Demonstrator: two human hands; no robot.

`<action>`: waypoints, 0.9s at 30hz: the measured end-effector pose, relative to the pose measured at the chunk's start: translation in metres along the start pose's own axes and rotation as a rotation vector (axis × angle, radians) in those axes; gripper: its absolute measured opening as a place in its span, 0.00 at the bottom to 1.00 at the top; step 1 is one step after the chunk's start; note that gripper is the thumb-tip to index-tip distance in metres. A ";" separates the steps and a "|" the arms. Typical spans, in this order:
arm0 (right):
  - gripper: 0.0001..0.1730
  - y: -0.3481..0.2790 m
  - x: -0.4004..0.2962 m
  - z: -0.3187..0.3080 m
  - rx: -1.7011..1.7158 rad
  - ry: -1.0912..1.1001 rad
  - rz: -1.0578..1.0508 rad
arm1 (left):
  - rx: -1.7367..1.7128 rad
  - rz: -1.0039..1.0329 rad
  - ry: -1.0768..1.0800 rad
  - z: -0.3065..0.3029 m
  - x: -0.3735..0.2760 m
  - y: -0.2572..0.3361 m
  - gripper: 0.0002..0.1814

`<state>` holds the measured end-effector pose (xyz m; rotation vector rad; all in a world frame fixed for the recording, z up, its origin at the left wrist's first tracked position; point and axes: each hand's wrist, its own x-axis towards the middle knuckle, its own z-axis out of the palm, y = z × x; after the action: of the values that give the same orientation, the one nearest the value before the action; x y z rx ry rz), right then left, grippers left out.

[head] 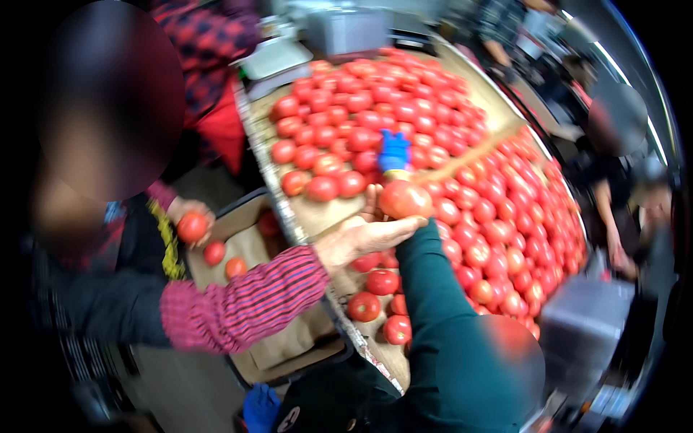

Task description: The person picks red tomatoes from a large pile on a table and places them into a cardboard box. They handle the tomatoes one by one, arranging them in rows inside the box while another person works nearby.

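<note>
My right hand (394, 151), in a blue glove, reaches over the heap of tomatoes (346, 116) with its fingers spread and nothing seen in them. A teal sleeve covers that arm. Low at the picture's edge, my left hand (261, 407), also blue-gloved, is by my dark clothing; its grip is unclear. A co-worker's hand (352, 238), bare below a pink striped sleeve (254, 297), is stretched across before me, palm up. One large tomato (405, 200) sits on that palm, partly covering my right forearm. The co-worker's other hand (203, 222) holds a smaller tomato (192, 226).
A paper-lined crate (325, 354) with a few tomatoes stands left of the table's raised edge (287, 216). A strip (465, 157) divides the tomato heaps. A weighing scale (276, 59), grey bin (349, 27) and translucent bin (584, 314) stand around; several people are nearby.
</note>
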<state>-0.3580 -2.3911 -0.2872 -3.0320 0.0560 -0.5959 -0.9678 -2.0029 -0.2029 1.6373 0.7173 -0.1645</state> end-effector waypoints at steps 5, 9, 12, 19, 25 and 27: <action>0.22 0.000 -0.078 -0.014 0.794 0.071 0.272 | -1.023 -0.592 -0.049 0.002 0.027 -0.038 0.23; 0.27 0.072 -0.199 -0.109 1.752 0.003 0.689 | -0.859 -0.692 -0.145 0.049 0.052 0.041 0.23; 0.31 0.120 -0.244 -0.171 2.395 -0.005 1.028 | -0.814 -0.616 -0.222 0.075 0.046 0.092 0.20; 0.20 0.228 -0.301 -0.239 2.234 0.780 1.135 | -0.897 -0.461 -0.348 0.045 0.078 0.067 0.16; 0.17 0.156 -0.357 -0.257 2.270 0.370 0.593 | -0.900 -0.403 -0.225 -0.020 0.065 0.037 0.18; 0.18 0.048 -0.341 -0.272 2.154 0.113 0.706 | -0.940 -0.382 -0.113 -0.049 0.043 0.029 0.18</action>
<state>-0.7781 -2.4352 -0.1670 -0.7807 0.2466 -0.2762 -0.9319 -1.9423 -0.1892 0.5875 0.8400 -0.1566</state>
